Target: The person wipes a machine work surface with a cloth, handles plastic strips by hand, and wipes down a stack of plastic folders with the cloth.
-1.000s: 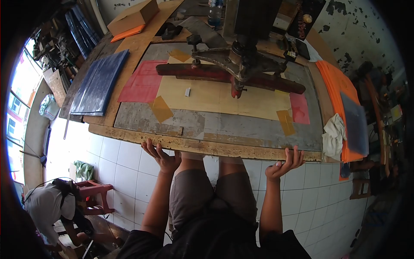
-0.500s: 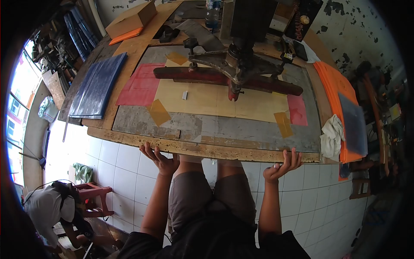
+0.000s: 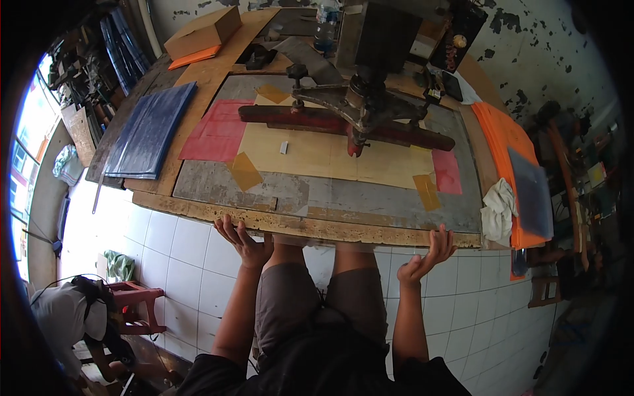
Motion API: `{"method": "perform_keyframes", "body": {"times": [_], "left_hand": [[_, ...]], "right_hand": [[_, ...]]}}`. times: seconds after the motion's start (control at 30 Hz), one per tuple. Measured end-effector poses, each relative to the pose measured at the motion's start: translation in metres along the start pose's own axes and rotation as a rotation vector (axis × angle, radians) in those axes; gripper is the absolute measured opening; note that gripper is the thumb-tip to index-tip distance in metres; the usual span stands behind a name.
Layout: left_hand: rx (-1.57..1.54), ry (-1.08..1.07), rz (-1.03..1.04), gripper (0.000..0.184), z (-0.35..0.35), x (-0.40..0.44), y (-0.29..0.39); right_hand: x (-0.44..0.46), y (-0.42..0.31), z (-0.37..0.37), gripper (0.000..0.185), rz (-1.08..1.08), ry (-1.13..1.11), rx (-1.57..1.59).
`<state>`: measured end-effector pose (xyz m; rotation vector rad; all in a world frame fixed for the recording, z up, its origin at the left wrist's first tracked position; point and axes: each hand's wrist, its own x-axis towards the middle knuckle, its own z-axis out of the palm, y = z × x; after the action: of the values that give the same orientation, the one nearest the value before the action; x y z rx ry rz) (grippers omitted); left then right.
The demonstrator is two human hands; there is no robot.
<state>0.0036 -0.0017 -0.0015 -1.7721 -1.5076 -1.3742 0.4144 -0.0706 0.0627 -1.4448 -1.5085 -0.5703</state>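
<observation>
My left hand (image 3: 245, 246) rests against the front wooden edge (image 3: 343, 232) of a wide board, its fingers stretched upward and its thumb side partly under the rim. Farther right, my right hand (image 3: 428, 256) touches the same edge with fingers extended and palm turned up. On the grey plate (image 3: 218, 181) lies a pale yellow sheet (image 3: 317, 155), with a pink sheet (image 3: 218, 132) on the left and another pink sheet (image 3: 447, 173) on the right. Brown tape strips (image 3: 244, 171) lie at its corners. A dark metal press (image 3: 360, 99) with a red bar (image 3: 297, 117) stands over the sheet.
Blue plastic sheets (image 3: 150, 135) lie at left, near a cardboard box (image 3: 201, 32). At right are orange sheets (image 3: 498, 129) and a white cloth (image 3: 498, 210). Another person (image 3: 69, 317) bends near a red stool (image 3: 139, 305) at lower left.
The view has shifted slightly, with the board's right side appearing a little farther left. My right hand's palm has dropped slightly from the edge. My left hand stays in place.
</observation>
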Motion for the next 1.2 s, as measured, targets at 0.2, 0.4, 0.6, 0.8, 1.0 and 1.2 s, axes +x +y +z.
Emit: {"method": "perform_keyframes", "body": {"times": [0.2, 0.4, 0.6, 0.8, 1.0, 1.2], "left_hand": [[-0.012, -0.034, 0.014, 0.095, -0.003, -0.002, -0.002], [-0.013, -0.059, 0.014, 0.082, -0.009, 0.002, 0.000], [-0.029, -0.075, 0.015, 0.077, -0.014, 0.004, 0.000], [-0.079, -0.078, -0.028, 0.078, -0.016, 0.004, 0.008], [-0.084, -0.076, -0.040, 0.075, -0.020, 0.005, 0.009], [-0.054, -0.104, -0.021, 0.074, -0.035, 0.012, 0.009]], "right_hand": [[0.040, -0.068, -0.026, 0.069, -0.177, -0.417, -0.023], [0.088, -0.099, -0.045, 0.037, -0.205, -0.584, 0.083], [0.115, -0.106, -0.045, 0.038, -0.292, -0.492, 0.096], [0.125, -0.117, -0.053, 0.038, -0.315, -0.381, 0.129], [0.127, -0.118, -0.050, 0.036, -0.331, -0.340, 0.164], [0.125, -0.114, -0.063, 0.037, -0.312, -0.385, 0.128]]}}
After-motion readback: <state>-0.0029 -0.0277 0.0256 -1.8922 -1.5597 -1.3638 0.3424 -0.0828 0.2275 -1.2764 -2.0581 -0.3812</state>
